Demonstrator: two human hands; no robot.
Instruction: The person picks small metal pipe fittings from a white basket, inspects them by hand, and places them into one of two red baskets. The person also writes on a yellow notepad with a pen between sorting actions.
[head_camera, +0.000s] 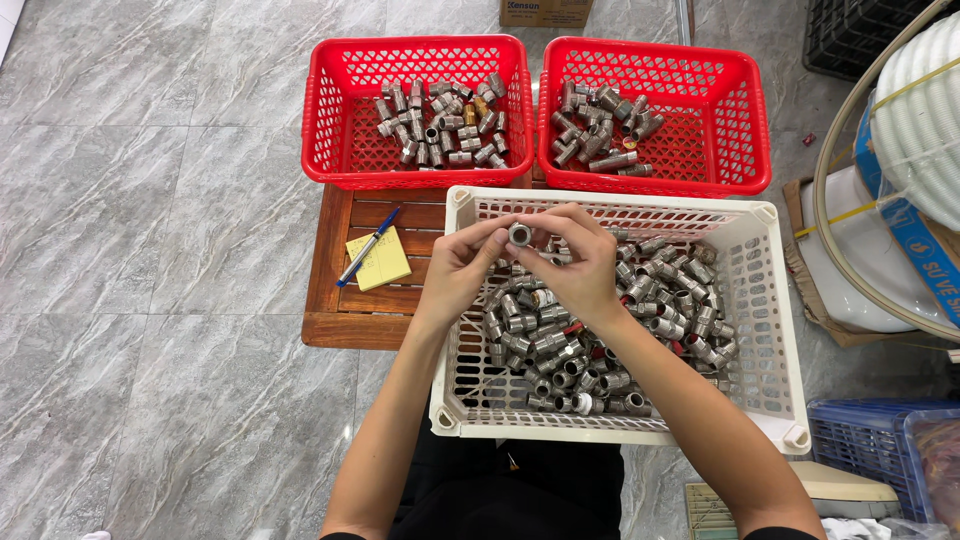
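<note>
Where grey marble floor (150, 250) spreads, a wooden table (345, 325) bears baskets (420, 175)

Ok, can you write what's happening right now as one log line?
both hands hold one metal fitting | over white basket of fittings | two red baskets behind

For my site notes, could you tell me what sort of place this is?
Probably a plumbing-parts workshop or storeroom: a white crate of metal pipe fittings, two red baskets of sorted ones, and coiled hose on the tiled floor.
</note>
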